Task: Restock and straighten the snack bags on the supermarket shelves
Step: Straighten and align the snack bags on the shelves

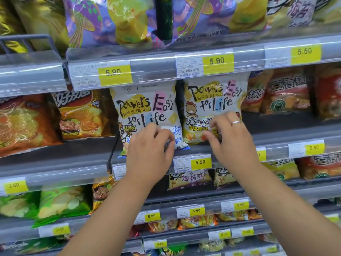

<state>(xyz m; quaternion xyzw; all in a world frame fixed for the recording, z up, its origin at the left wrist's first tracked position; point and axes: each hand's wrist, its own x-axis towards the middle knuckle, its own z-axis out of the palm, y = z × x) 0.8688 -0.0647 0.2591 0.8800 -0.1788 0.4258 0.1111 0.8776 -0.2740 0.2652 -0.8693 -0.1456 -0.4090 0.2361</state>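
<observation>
Two white "Powers Easy for Life" snack bags stand upright side by side on the middle shelf [276, 137]. My left hand [149, 150] pinches the lower front of the left bag [145, 108], which has blue print at its base. My right hand [230, 139], with a ring on one finger, has its curled fingers on the lower front of the right bag [214, 97], which carries a bear picture and yellow print. Both hands cover the bags' bottom parts.
Orange chip bags [81, 115] lie left of the white bags, red-and-yellow bags [287, 93] to the right. Purple and yellow bags [114, 21] fill the shelf above. Green bags [60, 204] and small packs sit on lower shelves. Yellow price tags [201, 162] line each shelf edge.
</observation>
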